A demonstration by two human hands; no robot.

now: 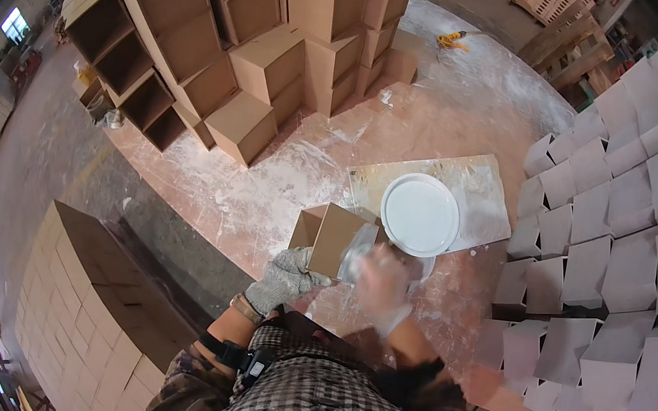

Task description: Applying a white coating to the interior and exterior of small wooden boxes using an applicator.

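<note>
The gloved left hand [283, 277] grips the small open cardboard box [332, 239] by its near edge while the blurred right hand [381, 287], its grip unclear, works at it above the dusty floor [280, 189], beyond it a round white lid [420, 214] on a flat board [482, 191].

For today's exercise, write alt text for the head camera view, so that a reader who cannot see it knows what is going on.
Seen from above, a person's gloved left hand holds a small open brown cardboard box while the blurred right hand moves at it. A white bucket stands on a dusty board, with stacked cardboard boxes behind and rows of white-coated boxes to the right.
</note>
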